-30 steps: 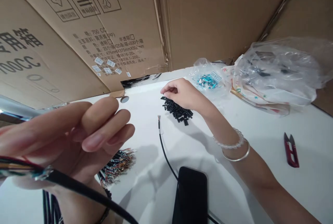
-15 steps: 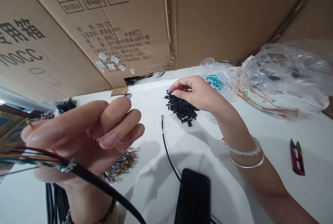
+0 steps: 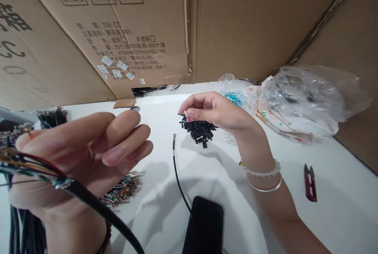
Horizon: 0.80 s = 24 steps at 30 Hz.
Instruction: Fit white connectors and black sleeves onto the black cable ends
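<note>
1. Two bare hands are raised over a white bench (image 3: 339, 214).
2. The left hand (image 3: 79, 155) is up at the left of the view, palm toward the wearer, fingers half curled. A thick black cable (image 3: 97, 204) with fanned coloured wires (image 3: 26, 167) runs across the palm. How tight this grip is, I cannot tell.
3. The right hand (image 3: 218, 112), with a beaded bracelet (image 3: 260, 173) and a bangle (image 3: 264, 188) on its wrist, reaches toward the bench's far edge. Its fingertips are pinched shut, touching the end of a pile of short black tubes (image 3: 197, 132); anything between them is too small to tell.
4. Compared with half a second earlier, that pinch is tighter; the left hand's pose matches.
5. A thin black cable (image 3: 177, 175) lies just beside the pile, running toward a black phone (image 3: 203, 226) at the bench's near edge. A bundle of multicoloured wires (image 3: 124, 189) lies below the left hand, and red-handled thread snips (image 3: 310, 183) lie to the right.
</note>
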Each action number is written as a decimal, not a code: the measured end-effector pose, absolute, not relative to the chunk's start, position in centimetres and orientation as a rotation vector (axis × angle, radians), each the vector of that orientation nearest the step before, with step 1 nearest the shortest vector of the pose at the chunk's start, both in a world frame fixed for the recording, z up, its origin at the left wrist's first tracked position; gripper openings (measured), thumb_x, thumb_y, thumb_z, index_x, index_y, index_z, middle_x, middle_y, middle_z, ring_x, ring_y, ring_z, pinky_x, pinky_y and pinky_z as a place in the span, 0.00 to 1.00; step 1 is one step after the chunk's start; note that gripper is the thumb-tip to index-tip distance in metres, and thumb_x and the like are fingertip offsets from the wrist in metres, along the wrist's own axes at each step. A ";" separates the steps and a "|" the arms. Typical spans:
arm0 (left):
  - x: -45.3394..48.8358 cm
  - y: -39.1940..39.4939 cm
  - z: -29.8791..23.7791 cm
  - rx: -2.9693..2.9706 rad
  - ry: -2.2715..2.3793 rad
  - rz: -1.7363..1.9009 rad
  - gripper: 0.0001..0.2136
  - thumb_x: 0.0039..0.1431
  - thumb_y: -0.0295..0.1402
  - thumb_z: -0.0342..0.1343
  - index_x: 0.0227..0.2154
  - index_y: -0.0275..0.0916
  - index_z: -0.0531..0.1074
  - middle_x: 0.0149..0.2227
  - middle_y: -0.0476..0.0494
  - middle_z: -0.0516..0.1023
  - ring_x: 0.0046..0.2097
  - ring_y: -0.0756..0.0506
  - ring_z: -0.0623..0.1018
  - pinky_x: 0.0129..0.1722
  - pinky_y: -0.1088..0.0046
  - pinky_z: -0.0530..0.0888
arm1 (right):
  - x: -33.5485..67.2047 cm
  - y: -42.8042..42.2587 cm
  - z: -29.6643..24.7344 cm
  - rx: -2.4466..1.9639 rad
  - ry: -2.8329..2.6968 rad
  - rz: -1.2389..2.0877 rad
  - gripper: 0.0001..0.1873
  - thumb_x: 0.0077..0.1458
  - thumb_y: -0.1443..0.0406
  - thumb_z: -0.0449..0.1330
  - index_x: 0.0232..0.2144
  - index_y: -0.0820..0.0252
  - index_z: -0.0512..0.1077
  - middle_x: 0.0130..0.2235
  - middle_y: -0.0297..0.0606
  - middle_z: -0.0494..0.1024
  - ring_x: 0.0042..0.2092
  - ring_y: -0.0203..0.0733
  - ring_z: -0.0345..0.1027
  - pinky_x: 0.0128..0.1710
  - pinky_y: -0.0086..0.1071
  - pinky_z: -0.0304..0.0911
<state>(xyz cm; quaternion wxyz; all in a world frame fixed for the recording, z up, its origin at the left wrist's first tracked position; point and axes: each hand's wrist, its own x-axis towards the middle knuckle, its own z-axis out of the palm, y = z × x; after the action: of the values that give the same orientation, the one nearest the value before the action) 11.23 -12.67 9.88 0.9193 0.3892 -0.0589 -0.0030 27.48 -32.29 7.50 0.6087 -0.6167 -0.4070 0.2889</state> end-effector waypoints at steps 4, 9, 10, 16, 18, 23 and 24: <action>11.2 -12.7 9.5 0.777 -0.117 -0.002 0.06 0.45 0.25 0.63 0.21 0.45 0.76 0.25 0.49 0.69 0.27 0.51 0.65 0.24 0.71 0.63 | 27.5 -32.4 7.5 -1.402 -0.894 0.685 0.05 0.55 0.68 0.63 0.37 0.62 0.76 0.33 0.33 0.75 0.35 0.30 0.67 0.38 0.25 0.62; 11.7 -13.2 10.0 0.751 -0.170 -0.042 0.07 0.50 0.35 0.65 0.21 0.42 0.77 0.23 0.49 0.62 0.27 0.52 0.67 0.26 0.74 0.64 | 27.1 -32.6 7.7 -1.438 -0.855 0.648 0.05 0.54 0.68 0.64 0.36 0.63 0.76 0.34 0.34 0.76 0.35 0.30 0.68 0.38 0.25 0.64; 11.9 -13.5 10.3 0.760 -0.176 -0.054 0.07 0.49 0.35 0.67 0.21 0.42 0.77 0.22 0.49 0.59 0.27 0.53 0.67 0.26 0.75 0.64 | 26.9 -32.7 7.9 -1.444 -0.851 0.629 0.05 0.55 0.68 0.64 0.36 0.63 0.76 0.34 0.34 0.76 0.36 0.30 0.68 0.38 0.25 0.64; 12.8 -15.9 10.8 0.867 -0.246 -0.173 0.15 0.50 0.32 0.67 0.16 0.37 0.67 0.20 0.53 0.52 0.23 0.55 0.59 0.24 0.76 0.58 | 24.2 -33.7 9.8 -1.379 -0.878 0.515 0.06 0.55 0.64 0.66 0.36 0.60 0.76 0.35 0.33 0.77 0.36 0.30 0.69 0.36 0.23 0.66; 13.0 -16.7 10.2 0.874 -0.275 -0.263 0.23 0.52 0.34 0.66 0.14 0.36 0.57 0.20 0.52 0.52 0.23 0.54 0.57 0.24 0.75 0.57 | 23.2 -34.2 10.5 -1.295 -0.870 0.511 0.06 0.53 0.67 0.67 0.35 0.60 0.75 0.33 0.31 0.76 0.35 0.29 0.70 0.35 0.21 0.67; 13.5 -18.2 8.7 0.932 -0.290 -0.421 0.29 0.53 0.41 0.66 0.15 0.35 0.49 0.20 0.53 0.50 0.23 0.54 0.54 0.25 0.72 0.52 | 21.9 -34.8 11.5 -1.120 -0.879 0.561 0.02 0.54 0.70 0.65 0.30 0.60 0.75 0.33 0.31 0.78 0.35 0.29 0.73 0.34 0.20 0.68; 13.5 -18.4 8.7 0.943 -0.292 -0.437 0.29 0.53 0.41 0.65 0.14 0.35 0.49 0.20 0.53 0.49 0.22 0.54 0.53 0.25 0.72 0.52 | 21.8 -34.8 11.5 -1.081 -0.890 0.597 0.02 0.54 0.70 0.65 0.30 0.60 0.75 0.33 0.31 0.79 0.35 0.29 0.73 0.34 0.21 0.69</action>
<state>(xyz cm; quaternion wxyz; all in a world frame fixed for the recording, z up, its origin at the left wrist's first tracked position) 13.54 -18.43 8.67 0.8579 0.4489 -0.1391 -0.2078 21.79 -34.77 11.55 0.7242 -0.4897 -0.4032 0.2706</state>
